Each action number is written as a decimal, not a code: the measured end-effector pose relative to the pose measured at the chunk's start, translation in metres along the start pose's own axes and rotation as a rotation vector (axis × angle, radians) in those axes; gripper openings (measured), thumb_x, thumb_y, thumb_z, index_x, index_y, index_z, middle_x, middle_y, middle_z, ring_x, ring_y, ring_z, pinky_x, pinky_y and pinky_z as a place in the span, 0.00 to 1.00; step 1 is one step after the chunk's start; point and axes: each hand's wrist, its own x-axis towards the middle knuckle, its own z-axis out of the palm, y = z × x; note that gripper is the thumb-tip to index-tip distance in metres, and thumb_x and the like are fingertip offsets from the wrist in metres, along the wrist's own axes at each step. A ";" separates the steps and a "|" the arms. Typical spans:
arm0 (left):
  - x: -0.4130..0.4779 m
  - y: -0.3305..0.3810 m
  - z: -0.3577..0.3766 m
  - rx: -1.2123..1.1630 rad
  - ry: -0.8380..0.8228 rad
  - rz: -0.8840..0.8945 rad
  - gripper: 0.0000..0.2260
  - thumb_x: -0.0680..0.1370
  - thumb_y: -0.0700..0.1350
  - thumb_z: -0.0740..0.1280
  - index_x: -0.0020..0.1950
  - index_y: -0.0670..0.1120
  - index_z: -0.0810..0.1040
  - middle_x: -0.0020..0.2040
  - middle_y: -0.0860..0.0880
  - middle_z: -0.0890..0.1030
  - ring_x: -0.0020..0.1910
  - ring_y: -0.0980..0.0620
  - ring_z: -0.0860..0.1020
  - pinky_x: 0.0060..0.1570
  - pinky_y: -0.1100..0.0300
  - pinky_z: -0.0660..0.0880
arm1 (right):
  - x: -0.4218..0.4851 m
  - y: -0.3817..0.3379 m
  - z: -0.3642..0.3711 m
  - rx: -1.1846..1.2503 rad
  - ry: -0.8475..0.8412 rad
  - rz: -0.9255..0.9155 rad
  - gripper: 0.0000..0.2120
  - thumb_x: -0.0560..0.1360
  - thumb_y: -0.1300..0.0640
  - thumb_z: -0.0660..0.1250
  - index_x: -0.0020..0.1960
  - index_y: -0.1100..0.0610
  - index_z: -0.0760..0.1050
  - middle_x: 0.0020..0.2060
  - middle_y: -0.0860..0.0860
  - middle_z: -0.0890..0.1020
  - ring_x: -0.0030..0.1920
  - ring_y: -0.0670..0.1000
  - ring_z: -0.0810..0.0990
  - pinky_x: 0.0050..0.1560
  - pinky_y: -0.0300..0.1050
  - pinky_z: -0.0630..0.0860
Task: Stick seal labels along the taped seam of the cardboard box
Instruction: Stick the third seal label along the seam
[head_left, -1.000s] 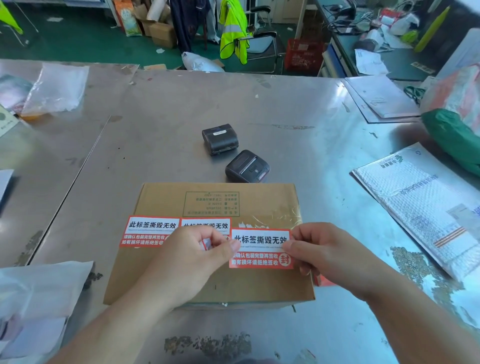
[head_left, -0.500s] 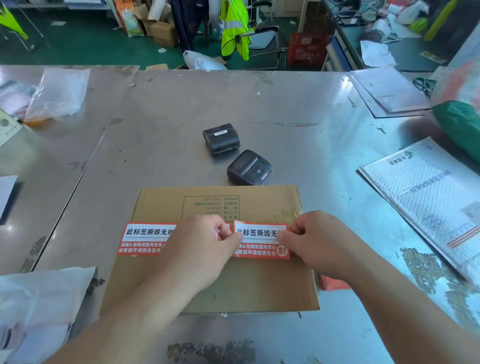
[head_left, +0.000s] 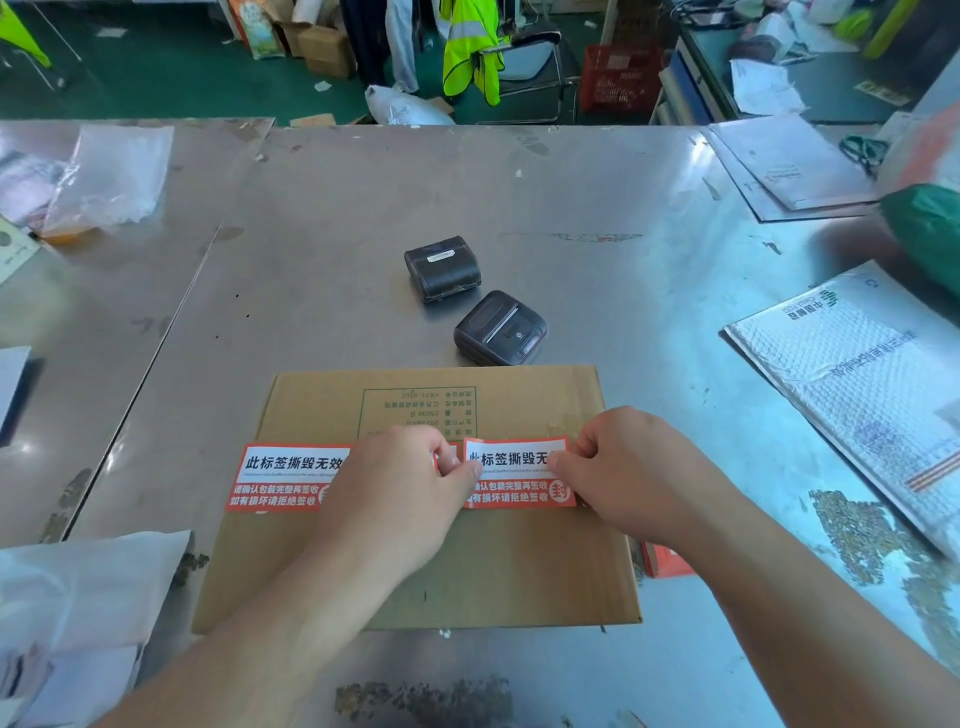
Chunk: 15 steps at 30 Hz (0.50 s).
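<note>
**Head view: right label (head_left: 514, 470) held at both ends on the box (head_left: 415, 571)**

The cardboard box lies flat on the metal surface (head_left: 311, 260), close to the person. Three red-and-white labels sit in a row along its taped seam. The left hand (head_left: 400, 499) pinches the left edge of the right label with curled fingers, and the right hand (head_left: 623, 467) pinches its right edge the same way. The left label (head_left: 285, 483) lies flat, untouched. The middle label (head_left: 445, 459) is mostly hidden under the left hand. Two small black devices (head_left: 501, 328) sit just beyond the box, and a padded envelope (head_left: 857, 405) lies well to the right.
</note>
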 end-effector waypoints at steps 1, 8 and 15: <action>0.000 0.000 0.000 0.005 0.005 0.002 0.15 0.72 0.58 0.70 0.33 0.49 0.74 0.33 0.54 0.80 0.28 0.55 0.73 0.27 0.60 0.61 | 0.000 0.000 0.000 0.001 -0.004 0.002 0.18 0.78 0.46 0.64 0.38 0.58 0.80 0.35 0.54 0.83 0.39 0.55 0.82 0.33 0.44 0.73; 0.000 0.001 0.000 0.027 0.008 0.007 0.14 0.73 0.57 0.70 0.33 0.49 0.76 0.28 0.54 0.75 0.26 0.56 0.71 0.26 0.60 0.59 | 0.002 -0.002 -0.001 -0.006 -0.006 -0.010 0.18 0.78 0.47 0.64 0.38 0.58 0.79 0.35 0.53 0.83 0.38 0.54 0.81 0.33 0.44 0.72; -0.002 0.000 -0.001 0.015 -0.004 0.014 0.15 0.73 0.57 0.69 0.32 0.49 0.75 0.28 0.54 0.74 0.26 0.56 0.69 0.26 0.60 0.58 | 0.000 -0.003 -0.003 -0.015 -0.024 -0.021 0.19 0.79 0.47 0.63 0.35 0.57 0.76 0.33 0.52 0.80 0.34 0.52 0.77 0.30 0.43 0.67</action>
